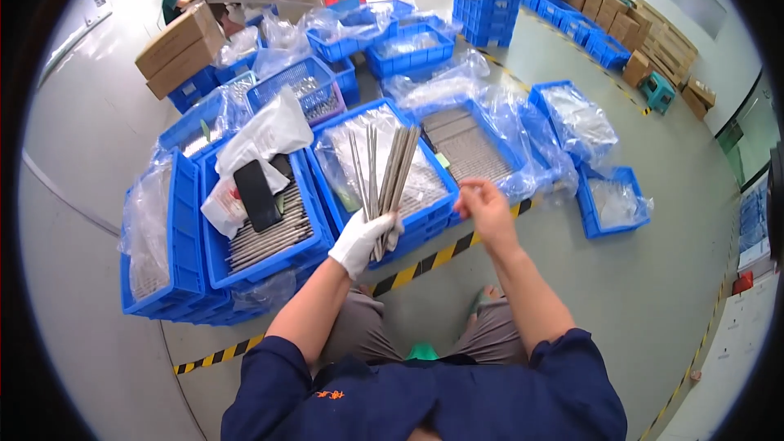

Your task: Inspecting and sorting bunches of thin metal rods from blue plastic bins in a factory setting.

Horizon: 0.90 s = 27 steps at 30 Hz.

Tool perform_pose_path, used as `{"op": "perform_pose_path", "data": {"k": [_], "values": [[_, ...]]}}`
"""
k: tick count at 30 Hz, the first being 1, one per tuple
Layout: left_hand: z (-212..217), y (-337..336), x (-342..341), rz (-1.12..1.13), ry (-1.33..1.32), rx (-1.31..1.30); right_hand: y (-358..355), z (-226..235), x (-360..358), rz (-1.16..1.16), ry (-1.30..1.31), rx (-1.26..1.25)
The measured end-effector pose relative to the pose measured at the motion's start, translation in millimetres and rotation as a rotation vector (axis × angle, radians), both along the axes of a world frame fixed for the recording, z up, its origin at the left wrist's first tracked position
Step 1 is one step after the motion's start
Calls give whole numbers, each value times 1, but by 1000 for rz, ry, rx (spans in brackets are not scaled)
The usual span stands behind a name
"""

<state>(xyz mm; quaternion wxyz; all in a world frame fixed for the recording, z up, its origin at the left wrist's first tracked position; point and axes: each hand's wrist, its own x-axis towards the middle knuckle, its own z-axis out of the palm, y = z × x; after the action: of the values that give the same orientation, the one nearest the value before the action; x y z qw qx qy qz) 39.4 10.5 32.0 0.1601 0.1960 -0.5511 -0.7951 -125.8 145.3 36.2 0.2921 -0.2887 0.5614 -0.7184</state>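
Looking down from the head view, a seated person in a dark blue top holds both forearms out over a grey floor (670, 278) crowded with blue plastic crates. The left hand (361, 238), in a white glove, has its fingers clenched around the lower ends of a bundle of thin metal strips (382, 170), which fan upward and stand above the crate straight ahead (433, 216). That crate is lined with clear plastic film and holds more strips lying flat.

The right hand (486, 208) is bare and sits just right of the bundle, apart from it; its fingers are loosely curled and grasp nothing that can be made out.

To the left, another crate (214, 257) carries rows of the same strips, with a black phone (256, 194) and a white bag (269, 135) lying on top. A black-and-yellow striped tape line (441, 256) runs across the floor under the hands. Further crates with plastic liners spread behind and to the right, and cardboard boxes (181, 49) are stacked at upper left, near another person seated far off.
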Motion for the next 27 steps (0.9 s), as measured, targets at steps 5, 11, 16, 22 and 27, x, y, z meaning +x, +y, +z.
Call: {"op": "perform_pose_path", "data": {"k": [5,11,16,22,27], "values": [[11,4,-27,-83,-210,-57,-2,-10,-21,-144,-96,-25],[3,9,-27,-198,-285,22,1,-18,-29,-188,-196,-20],[-7,9,-23,-246,-194,92,-5,-11,-40,-164,-248,-189],[-14,0,-12,-303,-171,34,-8,-3,-29,-12,-208,-183],[-8,-3,-6,-278,-174,61,-21,2,-9,-296,446,180]]}}
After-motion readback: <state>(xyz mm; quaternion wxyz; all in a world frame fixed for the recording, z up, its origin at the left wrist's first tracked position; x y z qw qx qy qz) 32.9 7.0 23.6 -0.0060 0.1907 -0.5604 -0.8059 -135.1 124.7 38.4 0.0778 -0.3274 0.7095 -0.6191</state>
